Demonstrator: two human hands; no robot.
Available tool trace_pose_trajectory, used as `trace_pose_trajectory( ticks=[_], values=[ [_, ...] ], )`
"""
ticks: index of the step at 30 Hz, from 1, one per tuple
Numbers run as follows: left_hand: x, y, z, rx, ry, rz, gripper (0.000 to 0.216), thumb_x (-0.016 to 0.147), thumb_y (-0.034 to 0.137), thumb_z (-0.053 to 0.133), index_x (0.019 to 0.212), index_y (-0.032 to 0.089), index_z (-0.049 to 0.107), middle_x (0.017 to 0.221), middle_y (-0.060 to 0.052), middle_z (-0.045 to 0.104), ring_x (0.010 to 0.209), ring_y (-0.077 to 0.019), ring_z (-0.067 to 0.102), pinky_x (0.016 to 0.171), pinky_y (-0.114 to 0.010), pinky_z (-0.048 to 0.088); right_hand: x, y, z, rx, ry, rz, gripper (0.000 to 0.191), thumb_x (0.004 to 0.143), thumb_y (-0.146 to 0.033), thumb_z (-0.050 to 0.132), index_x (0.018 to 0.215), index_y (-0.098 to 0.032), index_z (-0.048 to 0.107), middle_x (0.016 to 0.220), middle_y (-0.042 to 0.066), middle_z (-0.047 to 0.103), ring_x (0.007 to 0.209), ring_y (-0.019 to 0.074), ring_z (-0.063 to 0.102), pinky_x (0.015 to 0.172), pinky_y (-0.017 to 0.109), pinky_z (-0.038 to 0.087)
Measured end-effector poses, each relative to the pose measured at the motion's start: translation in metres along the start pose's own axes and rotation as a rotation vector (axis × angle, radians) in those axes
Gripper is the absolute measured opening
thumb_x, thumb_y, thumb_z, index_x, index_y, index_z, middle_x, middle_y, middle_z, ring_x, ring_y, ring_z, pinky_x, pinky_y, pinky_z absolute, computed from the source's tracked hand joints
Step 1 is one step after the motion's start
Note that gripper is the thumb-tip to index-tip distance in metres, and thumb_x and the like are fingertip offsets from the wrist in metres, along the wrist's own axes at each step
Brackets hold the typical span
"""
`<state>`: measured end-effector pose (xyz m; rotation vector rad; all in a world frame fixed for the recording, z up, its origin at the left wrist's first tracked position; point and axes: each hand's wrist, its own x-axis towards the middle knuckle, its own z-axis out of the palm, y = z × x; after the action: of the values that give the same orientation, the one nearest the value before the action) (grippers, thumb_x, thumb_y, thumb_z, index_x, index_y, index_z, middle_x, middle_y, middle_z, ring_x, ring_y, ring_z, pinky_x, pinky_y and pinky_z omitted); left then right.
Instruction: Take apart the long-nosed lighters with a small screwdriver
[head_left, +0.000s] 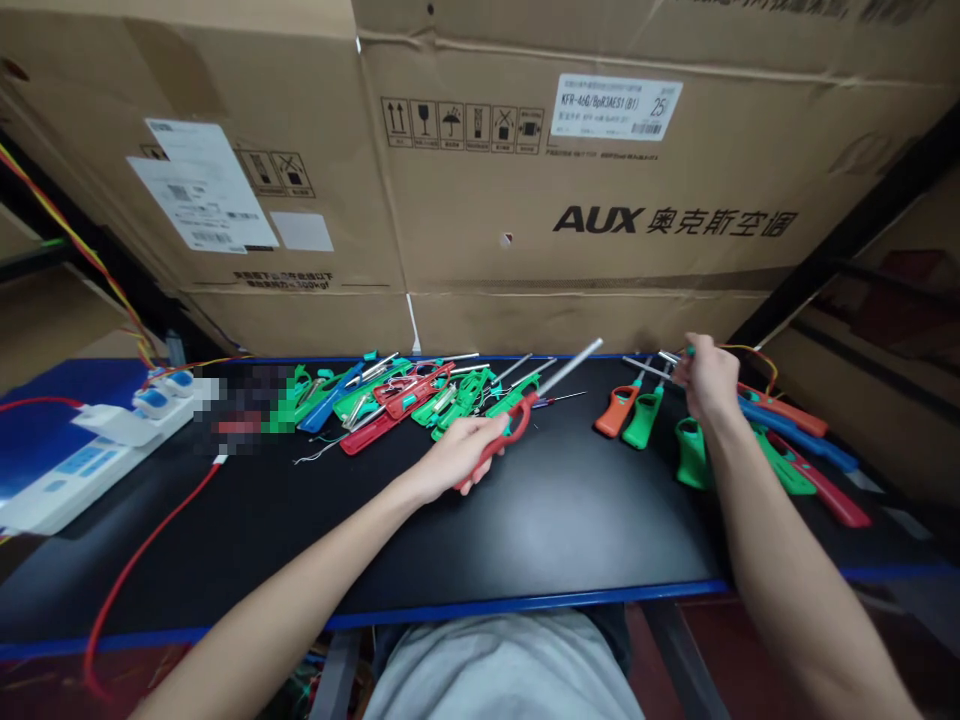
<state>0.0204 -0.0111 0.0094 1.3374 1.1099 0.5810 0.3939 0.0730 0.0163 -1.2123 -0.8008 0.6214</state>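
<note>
My left hand (465, 450) is wrapped round the handle of a red stick lighter (517, 420), whose metal tube slants up to the right. Over on the right, the fingers of my right hand (709, 378) are closed above a group of lighters, and what they hold, if anything, is hidden. An orange lighter (619, 408) and a green lighter (643, 418) lie left of that hand. Another green lighter (691, 455) sits just below it, partly behind my wrist. To the right of my forearm lie a blue lighter (802, 435) and a red lighter (832, 490).
Opened lighter shells and metal tubes form a pile (405, 395) along the back of the black table (525, 550). A screwdriver (559, 399) lies by the pile. A white power strip (97, 450) with a red cable stands left. A cardboard box (465, 230) walls the back.
</note>
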Motion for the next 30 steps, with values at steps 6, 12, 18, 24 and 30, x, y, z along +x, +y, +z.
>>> trace_pose_trajectory(
  ticks=[6,12,18,24,30],
  values=[
    [0.008,-0.004,-0.001,-0.371,0.109,0.065,0.054,0.082,0.072,0.059,0.07,0.019,0.053,0.035,0.007,0.045,0.024,-0.0078,0.036,0.028,-0.016,0.027,-0.035,0.029,0.031,-0.631,-0.556,-0.361,0.036,0.087,-0.051,0.068,0.084,-0.016,0.071,0.069,0.002,0.064,0.061,0.014,0.055,0.058,0.025,0.043],
    [0.015,-0.007,-0.019,-0.628,0.094,0.113,0.05,0.089,0.06,0.049,0.059,0.021,0.046,0.031,0.009,0.033,0.022,-0.0066,0.029,0.028,-0.016,0.024,-0.067,0.039,0.046,-0.789,-0.819,-0.51,0.03,0.097,-0.033,0.053,0.12,-0.018,0.066,0.098,0.009,0.074,0.082,0.0217,0.068,0.078,0.034,0.053],
    [0.012,-0.008,-0.022,-0.658,0.047,0.148,0.041,0.088,0.046,0.047,0.056,0.02,0.049,0.03,0.007,0.034,0.021,-0.0076,0.029,0.026,-0.016,0.023,-0.08,0.043,0.054,-0.809,-0.933,-0.607,0.031,0.1,-0.03,0.052,0.128,-0.022,0.06,0.119,0.009,0.072,0.111,0.026,0.066,0.097,0.043,0.052],
    [0.011,-0.004,-0.026,-0.665,0.077,0.122,0.042,0.087,0.044,0.044,0.053,0.02,0.05,0.03,0.006,0.033,0.02,-0.0083,0.029,0.025,-0.017,0.021,-0.082,0.043,0.056,-0.803,-0.954,-0.634,0.027,0.099,-0.029,0.054,0.124,-0.022,0.063,0.122,0.008,0.071,0.113,0.0267,0.065,0.1,0.045,0.052],
    [0.013,-0.003,-0.028,-0.651,0.117,0.104,0.043,0.089,0.044,0.042,0.055,0.019,0.051,0.03,0.005,0.033,0.021,-0.0086,0.028,0.025,-0.017,0.02,-0.084,0.043,0.057,-0.798,-0.944,-0.649,0.026,0.099,-0.028,0.054,0.122,-0.022,0.064,0.119,0.009,0.071,0.111,0.027,0.065,0.099,0.046,0.053]
  ],
)
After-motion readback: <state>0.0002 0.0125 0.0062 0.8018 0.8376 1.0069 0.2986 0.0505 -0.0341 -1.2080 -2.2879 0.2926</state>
